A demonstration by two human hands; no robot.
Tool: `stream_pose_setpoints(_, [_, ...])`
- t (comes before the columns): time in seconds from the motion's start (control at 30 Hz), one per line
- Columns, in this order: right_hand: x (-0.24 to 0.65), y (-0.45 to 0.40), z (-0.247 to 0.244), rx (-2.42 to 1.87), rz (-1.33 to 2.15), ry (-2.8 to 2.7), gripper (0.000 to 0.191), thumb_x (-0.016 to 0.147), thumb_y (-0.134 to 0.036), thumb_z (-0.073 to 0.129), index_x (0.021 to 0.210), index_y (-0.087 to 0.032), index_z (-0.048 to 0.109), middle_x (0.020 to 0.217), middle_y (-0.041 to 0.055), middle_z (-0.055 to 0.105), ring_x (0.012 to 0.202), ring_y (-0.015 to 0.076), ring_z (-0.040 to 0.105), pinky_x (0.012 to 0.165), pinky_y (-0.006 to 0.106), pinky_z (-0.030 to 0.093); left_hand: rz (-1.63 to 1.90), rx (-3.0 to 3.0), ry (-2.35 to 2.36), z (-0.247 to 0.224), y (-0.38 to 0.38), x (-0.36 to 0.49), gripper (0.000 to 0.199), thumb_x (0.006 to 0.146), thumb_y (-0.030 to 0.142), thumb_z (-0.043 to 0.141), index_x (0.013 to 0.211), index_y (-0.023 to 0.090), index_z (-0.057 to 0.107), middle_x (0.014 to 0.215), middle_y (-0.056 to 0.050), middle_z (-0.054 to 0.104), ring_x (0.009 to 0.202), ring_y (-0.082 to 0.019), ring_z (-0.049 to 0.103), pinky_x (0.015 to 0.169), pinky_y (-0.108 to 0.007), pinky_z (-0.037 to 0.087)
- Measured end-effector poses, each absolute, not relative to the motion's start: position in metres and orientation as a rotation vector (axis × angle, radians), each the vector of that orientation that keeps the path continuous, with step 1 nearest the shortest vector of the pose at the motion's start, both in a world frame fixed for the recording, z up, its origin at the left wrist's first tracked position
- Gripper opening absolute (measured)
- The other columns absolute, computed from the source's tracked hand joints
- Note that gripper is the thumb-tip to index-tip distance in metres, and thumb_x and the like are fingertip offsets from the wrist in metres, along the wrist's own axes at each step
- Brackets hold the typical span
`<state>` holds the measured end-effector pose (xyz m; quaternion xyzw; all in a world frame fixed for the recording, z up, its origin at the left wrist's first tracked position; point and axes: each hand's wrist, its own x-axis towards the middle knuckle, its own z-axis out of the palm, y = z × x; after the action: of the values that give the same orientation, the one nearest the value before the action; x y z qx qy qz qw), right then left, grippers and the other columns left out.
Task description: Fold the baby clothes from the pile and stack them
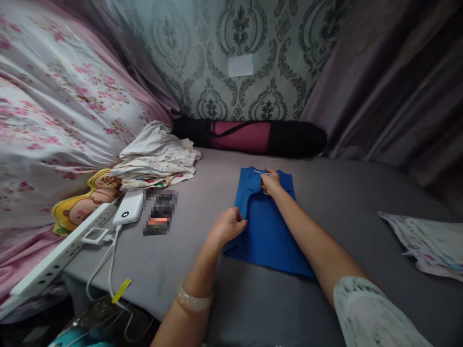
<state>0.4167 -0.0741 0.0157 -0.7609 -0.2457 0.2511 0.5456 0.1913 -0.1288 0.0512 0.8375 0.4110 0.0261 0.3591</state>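
Blue garment point(269, 233) held at two points

The left hand point(229, 225) pinches its side edge, fingers nearly closed; the right hand point(270, 182) curls into cloth at the neckline point(257, 171) — likely to steady the layers. It lies on the grey sheet point(347, 193), plain and vivid — one layer turned over at upper left

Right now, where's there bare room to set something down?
On the grey sheet: between the blue shirt and the folded cloth at right, past the right forearm; also between the shirt and the pixelated item at left. It's crowded at the left edge: clothes pile, power bank, power strip.
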Motion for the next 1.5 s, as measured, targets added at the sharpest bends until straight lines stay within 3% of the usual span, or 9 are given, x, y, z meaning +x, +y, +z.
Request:
stream_pose_setpoints(0.23, [0.416,-0.085,0.015,-1.727,0.784,-0.525,0.061,0.081,-0.017,0.062,0.138,-0.021,0.041,0.072,-0.003,0.061,0.049,0.0103,0.057,0.048,0.025,0.053,-0.002,2.212,1.052,0.043,-0.129,0.194,0.015,0.082,0.029,0.055,0.087,0.017,0.062,0.079,-0.005,0.066,0.069,-0.015,0.058,0.058,-0.023,0.036])
stream_pose_setpoints(0.37, [0.412,-0.09,0.018,-1.718,0.865,-0.605,0.042,0.076,-0.004,0.062,0.117,-0.012,0.058,0.063,-0.0039,0.057,0.047,0.009,0.055,0.048,0.021,0.052,-0.085,2.244,1.029,0.041,-0.129,0.194,0.017,0.079,0.029,0.058,0.09,0.017,0.062,0.08,-0.005,0.066,0.07,-0.016,0.059,0.056,-0.023,0.036])
stream_pose_setpoints(0.63, [0.412,-0.087,0.024,-1.761,0.876,-0.583,0.034,0.073,-0.002,0.063,0.106,-0.011,0.057,0.065,-0.002,0.057,0.057,0.0121,0.061,0.059,0.024,0.056,-0.145,2.19,0.993,0.046,-0.125,0.187,0.022,0.075,0.023,0.058,0.096,0.017,0.061,0.08,-0.004,0.066,0.068,-0.015,0.06,0.054,-0.021,0.038])
stream_pose_setpoints(0.77, [0.419,-0.093,0.02,-1.927,0.72,-0.795,0.051,0.065,0.0,0.065,0.114,-0.012,0.057,0.088,0.007,0.064,0.084,0.0212,0.065,0.077,0.031,0.055,-0.165,2.192,0.974,0.048,-0.125,0.186,0.022,0.075,0.021,0.056,0.096,0.016,0.061,0.081,-0.005,0.066,0.068,-0.015,0.059,0.054,-0.022,0.039])
stream_pose_setpoints(0.9, [0.42,-0.1,0.019,-2.261,0.339,-1.331,0.054,0.074,-0.012,0.062,0.127,-0.01,0.05,0.123,0.0179,0.053,0.114,0.0289,0.055,0.095,0.034,0.045,-0.125,2.204,0.948,0.048,-0.125,0.187,0.019,0.076,0.019,0.055,0.093,0.016,0.063,0.08,-0.005,0.066,0.068,-0.015,0.058,0.054,-0.021,0.038])
stream_pose_setpoints(1.0, [0.414,-0.104,0.026,-2.393,0.265,-1.454,0.048,0.082,-0.018,0.055,0.129,-0.01,0.049,0.126,0.0194,0.051,0.113,0.03,0.056,0.093,0.036,0.046,-0.127,2.183,0.939,0.049,-0.126,0.187,0.017,0.08,0.027,0.058,0.09,0.015,0.065,0.074,-0.003,0.065,0.063,-0.013,0.056,0.052,-0.022,0.036])
stream_pose_setpoints(1.17, [0.402,-0.101,0.038,-2.666,0.146,-1.404,0.04,0.081,-0.006,0.05,0.12,-0.009,0.06,0.133,0.0241,0.045,0.104,0.0308,0.062,0.088,0.039,0.047,-0.045,2.15,0.918,0.05,-0.126,0.189,0.034,0.085,0.046,0.055,0.081,0.015,0.067,0.069,-0.003,0.064,0.062,-0.014,0.055,0.055,-0.024,0.036])
stream_pose_setpoints(1.37, [0.407,-0.066,0.032,-2.404,0.183,-1.47,0.029,0.094,-0.02,0.044,0.111,-0.017,0.067,0.124,0.0148,0.06,0.113,0.0243,0.058,0.094,0.032,0.043,0.159,2.224,0.965,0.038,-0.123,0.191,0.017,0.088,0.027,0.052,0.09,0.018,0.066,0.076,-0.004,0.065,0.071,-0.016,0.058,0.066,-0.025,0.041])
stream_pose_setpoints(1.5, [0.416,-0.035,0.023,-2.408,0.225,-1.412,0.033,0.097,-0.023,0.038,0.112,-0.018,0.068,0.122,0.0135,0.063,0.112,0.0222,0.059,0.09,0.029,0.043,0.153,2.371,0.842,0.033,-0.125,0.189,0.018,0.08,0.016,0.057,0.097,0.019,0.064,0.104,-0.008,0.064,0.099,-0.021,0.057,0.085,-0.031,0.044])
